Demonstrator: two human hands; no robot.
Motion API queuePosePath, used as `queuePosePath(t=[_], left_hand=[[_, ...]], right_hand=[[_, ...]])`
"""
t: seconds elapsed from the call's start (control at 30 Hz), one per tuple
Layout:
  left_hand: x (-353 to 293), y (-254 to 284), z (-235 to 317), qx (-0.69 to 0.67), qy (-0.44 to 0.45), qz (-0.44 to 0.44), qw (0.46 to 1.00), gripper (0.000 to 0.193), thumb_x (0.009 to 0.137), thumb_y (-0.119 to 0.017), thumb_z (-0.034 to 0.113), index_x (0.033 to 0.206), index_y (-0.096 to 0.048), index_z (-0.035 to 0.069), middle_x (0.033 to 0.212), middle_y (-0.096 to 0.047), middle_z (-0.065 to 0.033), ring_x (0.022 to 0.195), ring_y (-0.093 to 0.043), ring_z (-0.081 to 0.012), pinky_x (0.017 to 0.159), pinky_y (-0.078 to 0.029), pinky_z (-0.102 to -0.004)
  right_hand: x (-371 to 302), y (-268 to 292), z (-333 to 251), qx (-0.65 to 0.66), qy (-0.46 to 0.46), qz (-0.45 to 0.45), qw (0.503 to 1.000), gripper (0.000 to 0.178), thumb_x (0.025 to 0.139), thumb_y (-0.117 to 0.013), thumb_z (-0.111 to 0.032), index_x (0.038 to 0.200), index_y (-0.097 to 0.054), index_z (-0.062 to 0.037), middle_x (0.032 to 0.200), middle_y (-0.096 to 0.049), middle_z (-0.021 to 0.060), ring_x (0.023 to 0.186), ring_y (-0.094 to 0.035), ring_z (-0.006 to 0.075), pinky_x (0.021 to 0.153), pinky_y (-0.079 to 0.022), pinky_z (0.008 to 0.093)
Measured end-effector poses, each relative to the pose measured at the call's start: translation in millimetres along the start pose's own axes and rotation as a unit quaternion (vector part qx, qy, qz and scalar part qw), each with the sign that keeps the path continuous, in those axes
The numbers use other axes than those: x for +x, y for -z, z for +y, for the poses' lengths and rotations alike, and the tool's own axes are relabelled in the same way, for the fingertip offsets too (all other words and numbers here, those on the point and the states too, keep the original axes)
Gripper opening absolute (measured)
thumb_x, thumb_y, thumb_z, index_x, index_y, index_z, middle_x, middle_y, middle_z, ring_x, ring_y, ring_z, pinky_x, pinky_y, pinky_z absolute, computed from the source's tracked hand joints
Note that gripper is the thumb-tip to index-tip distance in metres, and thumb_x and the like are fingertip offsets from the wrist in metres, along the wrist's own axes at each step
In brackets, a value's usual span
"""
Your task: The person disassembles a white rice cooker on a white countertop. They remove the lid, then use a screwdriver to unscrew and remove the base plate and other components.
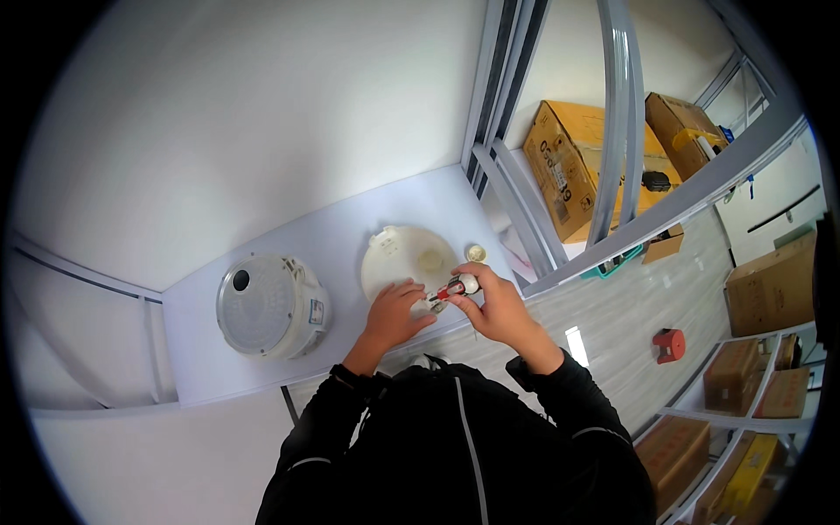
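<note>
On the pale table before me lies a round cream plastic cover (pixel 394 254) with a small tab on its far left edge. My left hand (pixel 396 313) rests at the cover's near edge with its fingers stretched out. My right hand (pixel 500 306) is closed around a red and white screwdriver-like tool (pixel 455 286); its exact kind is unclear. The tool's dark tip points left and down at the near right edge of the cover, close to my left fingertips. What the tip touches is too small to tell. A small round pale container (pixel 475 253) stands beyond my right hand.
Left on the table (pixel 197 376) stands a round white appliance (pixel 262 306) with a dark round spot on top. A grey metal frame (pixel 525 210) borders the table's right, with large cardboard boxes (pixel 569 175) behind it. A red stool (pixel 668 346) stands on the floor near box-filled shelves.
</note>
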State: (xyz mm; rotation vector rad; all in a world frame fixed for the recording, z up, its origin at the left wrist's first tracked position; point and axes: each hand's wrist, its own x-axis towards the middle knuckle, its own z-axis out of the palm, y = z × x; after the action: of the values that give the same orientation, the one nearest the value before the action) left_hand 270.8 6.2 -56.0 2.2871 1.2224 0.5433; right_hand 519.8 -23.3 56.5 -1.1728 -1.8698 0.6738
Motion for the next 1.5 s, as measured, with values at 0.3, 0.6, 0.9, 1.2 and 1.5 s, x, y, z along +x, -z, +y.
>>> queuePosePath(t=[0.3,0.6,0.9,1.2,1.5], left_hand=[[4.9,-8.3,9.1,0.014,0.022,0.025,0.999,0.049,0.084,-0.085,0.043,0.119,-0.075,0.01,0.137,-0.07,-0.005,0.14,-0.057,-0.0303,0.118,-0.04,-0.0485],[5.1,-10.9,10.7,0.001,0.04,0.016,0.999,0.051,0.084,-0.085,0.043,0.121,-0.073,0.011,0.139,-0.068,-0.0046,0.142,-0.053,-0.029,0.121,-0.036,-0.0498],[7.5,-9.2,20.7,0.046,0.042,0.01,0.998,0.053,0.086,-0.082,0.047,0.124,-0.071,0.012,0.132,-0.066,-0.0032,0.137,-0.054,-0.027,0.124,-0.026,-0.0595],[13.2,-12.7,22.0,0.06,0.036,0.01,0.998,0.053,0.088,-0.08,0.05,0.124,-0.074,0.012,0.129,-0.066,-0.0021,0.134,-0.054,-0.0251,0.124,-0.024,-0.0605],[14.3,-13.7,21.7,0.053,0.046,0.009,0.997,0.053,0.086,-0.081,0.053,0.121,-0.076,0.013,0.128,-0.067,-0.0011,0.133,-0.055,-0.0236,0.123,-0.023,-0.0633]], right_hand=[[-2.3,-12.4,10.0,-0.035,0.026,0.022,0.999,0.046,0.094,-0.081,-0.024,0.131,-0.058,-0.0082,0.103,-0.074,0.0177,0.09,-0.072,0.0423,0.074,-0.057,0.0471],[-5.0,-12.7,12.2,-0.044,-0.002,-0.002,0.999,0.046,0.096,-0.081,-0.022,0.132,-0.057,-0.0045,0.119,-0.074,0.0166,0.098,-0.075,0.0397,0.081,-0.059,0.0415],[-4.4,-14.7,13.0,-0.057,0.008,0.013,0.998,0.047,0.095,-0.081,-0.026,0.13,-0.056,-0.0068,0.101,-0.074,0.0178,0.087,-0.071,0.0434,0.072,-0.057,0.0469],[-2.5,-11.7,13.3,-0.075,0.03,0.021,0.997,0.047,0.095,-0.081,-0.026,0.129,-0.056,-0.0064,0.102,-0.073,0.0167,0.087,-0.071,0.0422,0.071,-0.057,0.0468],[-0.3,-10.0,10.9,-0.074,0.029,0.014,0.997,0.047,0.095,-0.08,-0.027,0.128,-0.055,-0.0056,0.108,-0.072,0.0163,0.089,-0.071,0.0419,0.071,-0.057,0.0474]])
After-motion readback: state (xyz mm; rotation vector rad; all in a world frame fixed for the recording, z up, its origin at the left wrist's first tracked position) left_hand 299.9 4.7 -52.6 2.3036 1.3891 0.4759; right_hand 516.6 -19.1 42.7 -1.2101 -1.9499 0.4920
